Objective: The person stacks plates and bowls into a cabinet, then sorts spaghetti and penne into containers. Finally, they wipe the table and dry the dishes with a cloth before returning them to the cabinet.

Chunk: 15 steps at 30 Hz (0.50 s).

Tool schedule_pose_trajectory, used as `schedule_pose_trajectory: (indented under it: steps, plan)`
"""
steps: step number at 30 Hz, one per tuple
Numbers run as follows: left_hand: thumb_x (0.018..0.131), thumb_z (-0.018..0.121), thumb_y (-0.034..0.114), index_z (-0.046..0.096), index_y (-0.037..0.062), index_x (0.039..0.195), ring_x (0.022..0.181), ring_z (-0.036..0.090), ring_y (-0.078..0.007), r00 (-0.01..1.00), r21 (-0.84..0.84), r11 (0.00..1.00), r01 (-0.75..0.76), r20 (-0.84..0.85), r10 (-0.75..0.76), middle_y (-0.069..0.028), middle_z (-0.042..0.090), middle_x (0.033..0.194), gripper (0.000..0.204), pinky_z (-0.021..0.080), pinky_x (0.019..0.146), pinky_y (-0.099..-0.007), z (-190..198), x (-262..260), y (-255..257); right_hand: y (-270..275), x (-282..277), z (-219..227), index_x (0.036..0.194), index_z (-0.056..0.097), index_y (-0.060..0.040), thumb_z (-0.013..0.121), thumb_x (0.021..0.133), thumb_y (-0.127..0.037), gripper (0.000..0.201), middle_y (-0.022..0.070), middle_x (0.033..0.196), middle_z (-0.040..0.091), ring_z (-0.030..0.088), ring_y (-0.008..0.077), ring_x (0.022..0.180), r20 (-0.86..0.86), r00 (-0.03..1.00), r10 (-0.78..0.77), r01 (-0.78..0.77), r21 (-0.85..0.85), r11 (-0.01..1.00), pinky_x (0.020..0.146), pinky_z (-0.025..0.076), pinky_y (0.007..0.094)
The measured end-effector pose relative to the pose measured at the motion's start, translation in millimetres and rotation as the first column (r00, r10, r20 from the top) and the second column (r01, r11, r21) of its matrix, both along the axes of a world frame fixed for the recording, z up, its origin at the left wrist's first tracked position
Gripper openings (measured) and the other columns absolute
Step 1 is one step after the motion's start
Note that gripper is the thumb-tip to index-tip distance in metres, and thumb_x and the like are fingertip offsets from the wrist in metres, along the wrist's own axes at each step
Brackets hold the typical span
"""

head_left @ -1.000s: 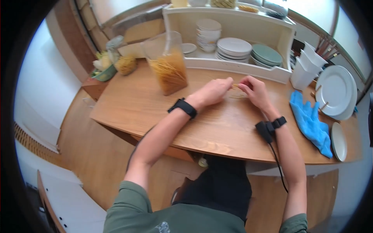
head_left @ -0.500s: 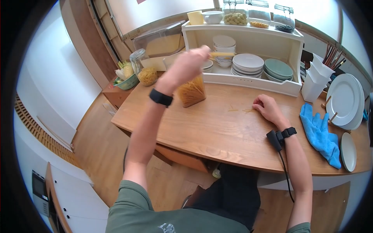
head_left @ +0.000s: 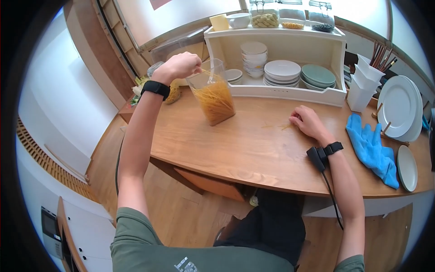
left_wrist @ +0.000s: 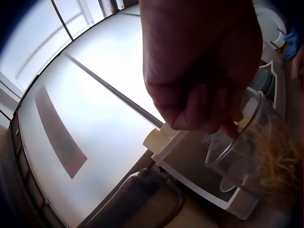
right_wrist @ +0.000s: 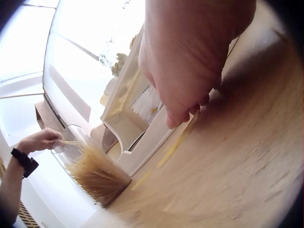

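Observation:
A clear container (head_left: 213,102) of long yellow pasta stands on the wooden table. My left hand (head_left: 182,65) is over its open top, pinching a few pasta strands that reach into the mouth; the right wrist view shows the same left hand (right_wrist: 45,138). In the left wrist view, the left fingers are curled beside the rim of the container (left_wrist: 280,159). My right hand (head_left: 308,123) rests low on the table, fingertips at some loose pasta pieces (head_left: 285,127). Seen from the right wrist, several pieces (right_wrist: 173,149) lie by the fingertips of the right hand (right_wrist: 190,66).
Behind stands a white shelf (head_left: 276,93) with bowls, white plates (head_left: 282,69) and green plates (head_left: 318,74), jars on top. To the right are a blue glove (head_left: 369,147), racked plates (head_left: 398,106) and white holders (head_left: 360,93). A jar of pasta (head_left: 173,93) is behind the left forearm.
My left hand has gone from beside the right hand, up and left, to the container's mouth with pasta strands. The right hand has moved slightly and now lies lower at the loose pieces.

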State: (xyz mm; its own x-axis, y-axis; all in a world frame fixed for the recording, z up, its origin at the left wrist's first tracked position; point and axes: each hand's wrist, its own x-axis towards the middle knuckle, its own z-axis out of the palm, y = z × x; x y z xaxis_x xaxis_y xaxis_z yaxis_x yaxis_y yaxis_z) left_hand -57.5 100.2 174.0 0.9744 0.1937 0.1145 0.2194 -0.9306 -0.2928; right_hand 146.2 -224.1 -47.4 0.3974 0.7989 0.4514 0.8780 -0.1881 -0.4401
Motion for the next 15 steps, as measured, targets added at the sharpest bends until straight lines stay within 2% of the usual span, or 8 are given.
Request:
schedule_pose_trajectory:
  steps: [4, 6, 7, 8, 10, 12, 14, 15]
  plan:
    - [0.086, 0.067, 0.019, 0.068, 0.0034, 0.092, 0.086, 0.062, -0.0300, 0.996, -0.110, 0.990, 0.093, 0.009, -0.093, -0.0156, 0.063, 0.084, 0.016, 0.049, 0.077, -0.0384, -10.4, 13.8, 16.5, -11.5, 11.5, 3.5, 0.090, 0.065, -0.0010, 0.066, 0.086, -0.018, 0.018, 0.0179, 0.091, 0.064, 0.060, 0.0351, 0.088, 0.058, 0.996, -0.063, 0.063, -0.003, 0.998, 0.078, 0.048, 0.0411]
    - [0.087, 0.065, 0.022, 0.067, 0.0027, 0.088, 0.088, 0.061, -0.0320, 0.959, -0.052, 0.968, 0.245, 0.161, -0.234, -0.0148, 0.064, 0.087, 0.019, 0.049, 0.079, -0.0413, -13.8, 13.9, 20.2, -24.5, 17.1, 20.5, 0.092, 0.065, -0.0002, 0.068, 0.084, -0.021, 0.022, 0.0181, 0.094, 0.064, 0.061, 0.0344, 0.091, 0.024, 0.995, -0.098, 0.101, -0.146, 0.984, 0.078, 0.049, 0.0416]
    - [0.087, 0.065, 0.022, 0.067, 0.0027, 0.088, 0.088, 0.061, -0.0320, 0.956, -0.061, 0.963, 0.264, 0.153, -0.252, -0.0148, 0.064, 0.087, 0.019, 0.049, 0.079, -0.0413, -15.7, 14.8, 19.8, -32.0, 21.2, 27.5, 0.097, 0.065, -0.0013, 0.074, 0.081, -0.025, 0.030, 0.0157, 0.095, 0.065, 0.062, 0.0324, 0.092, -0.028, 0.996, -0.081, 0.073, -0.235, 0.969, 0.077, 0.050, 0.0412]
    - [0.088, 0.064, 0.020, 0.067, 0.0024, 0.090, 0.088, 0.061, -0.0322, 0.937, -0.017, 0.958, 0.287, 0.215, -0.276, -0.0150, 0.064, 0.086, 0.018, 0.049, 0.078, -0.0413, -15.7, 11.0, 14.9, -40.9, 22.2, 32.9, 0.097, 0.065, -0.0013, 0.074, 0.081, -0.025, 0.030, 0.0157, 0.095, 0.065, 0.062, 0.0324, 0.092, -0.036, 0.995, -0.097, 0.086, -0.242, 0.966, 0.077, 0.050, 0.0412]
    - [0.089, 0.063, 0.018, 0.066, 0.0020, 0.092, 0.087, 0.061, -0.0323, 0.913, 0.017, 0.951, 0.310, 0.274, -0.303, -0.0151, 0.063, 0.086, 0.016, 0.050, 0.077, -0.0412, -19.3, 5.3, 0.8, -53.8, 23.0, 40.1, 0.100, 0.064, -0.0027, 0.080, 0.075, -0.021, 0.034, 0.0081, 0.082, 0.061, 0.059, 0.0237, 0.078, -0.164, 0.976, -0.146, 0.057, -0.454, 0.889, 0.071, 0.048, 0.0356]
    - [0.088, 0.063, 0.013, 0.064, 0.0016, 0.093, 0.091, 0.061, -0.0309, 0.825, 0.140, 0.933, 0.332, 0.437, -0.359, -0.0144, 0.061, 0.090, 0.013, 0.049, 0.079, -0.0410, -21.2, 1.3, -21.7, -55.9, 26.4, 39.9, 0.102, 0.064, -0.0041, 0.082, 0.073, -0.021, 0.038, 0.0050, 0.080, 0.059, 0.057, 0.0203, 0.076, -0.215, 0.956, -0.200, 0.073, -0.486, 0.871, 0.069, 0.048, 0.0336]
    - [0.091, 0.060, 0.008, 0.063, -0.0001, 0.096, 0.088, 0.061, -0.0284, 0.819, 0.066, 0.932, 0.357, 0.457, -0.347, -0.0133, 0.059, 0.098, 0.010, 0.049, 0.078, -0.0366, -34.1, 0.9, -51.0, -53.3, 26.5, 40.7, 0.099, 0.065, -0.0042, 0.080, 0.075, -0.020, 0.033, 0.0054, 0.080, 0.062, 0.058, 0.0201, 0.075, -0.222, 0.963, -0.149, 0.024, -0.483, 0.875, 0.068, 0.048, 0.0333]
    - [0.090, 0.061, 0.009, 0.063, 0.0003, 0.096, 0.089, 0.061, -0.0292, 0.813, -0.048, 0.885, 0.463, 0.421, -0.402, -0.0138, 0.059, 0.101, 0.011, 0.050, 0.079, -0.0367, -44.5, 2.9, -64.9, -49.8, 28.3, 36.5, 0.099, 0.065, -0.0042, 0.080, 0.075, -0.020, 0.033, 0.0054, 0.080, 0.062, 0.058, 0.0201, 0.075, -0.221, 0.964, -0.150, 0.024, -0.488, 0.873, 0.068, 0.048, 0.0333]
